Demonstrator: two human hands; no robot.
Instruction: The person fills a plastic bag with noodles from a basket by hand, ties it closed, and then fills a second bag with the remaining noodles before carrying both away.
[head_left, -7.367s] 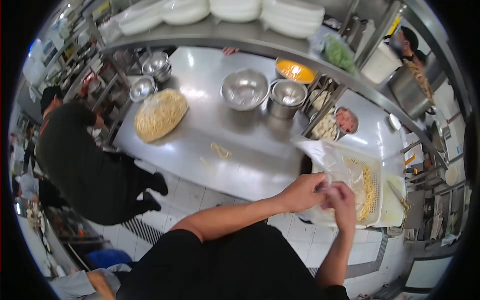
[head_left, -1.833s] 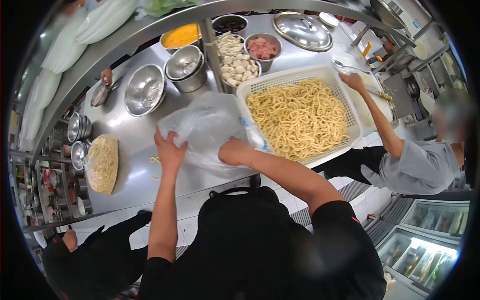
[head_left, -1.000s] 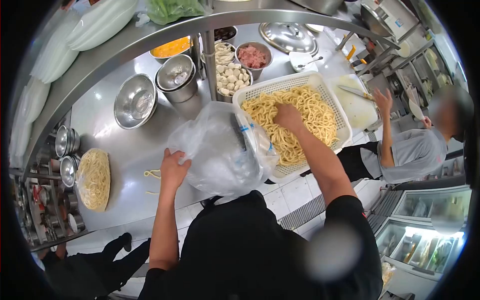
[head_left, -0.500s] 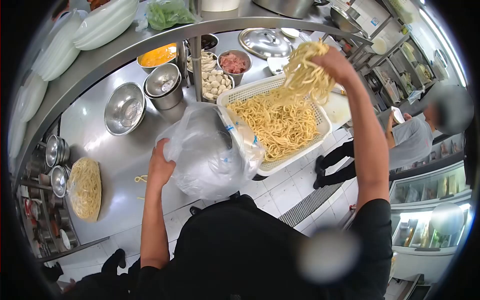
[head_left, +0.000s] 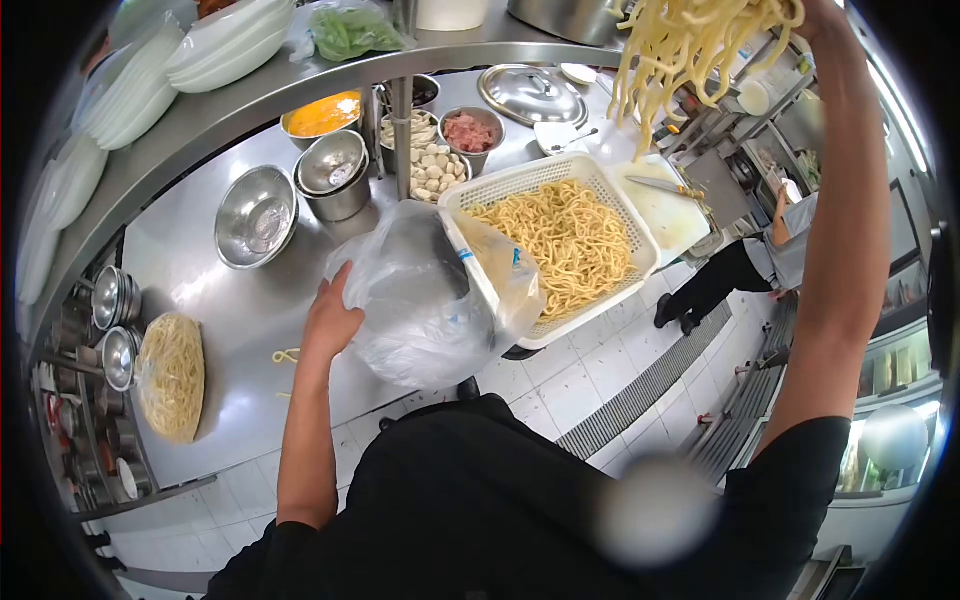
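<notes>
Up at the top right, my right hand [head_left: 818,20] is closed around a bunch of yellow noodles [head_left: 690,50], whose strands dangle beyond the basket's far right corner. More noodles [head_left: 565,240] lie in a white perforated plastic basket [head_left: 648,232]. A large clear plastic bag [head_left: 405,320] stands puffed up left of the basket, its right side lapping over the basket's edge. My left hand [head_left: 332,318] pinches the bag's left side. Farther left on the steel table sits a filled bag of noodles [head_left: 172,375].
A knife [head_left: 650,186] rests on a white cutting board [head_left: 672,225] right of the basket. Behind are a metal lid [head_left: 532,95], a pot of pink meat [head_left: 470,133] and steel bowls [head_left: 256,218]. A steel shelf rail [head_left: 300,80] crosses above. Another person [head_left: 745,265] stands at right.
My right hand has lifted the noodles higher and farther right, away from the basket. My left hand still holds the bag. The other person appears farther back.
</notes>
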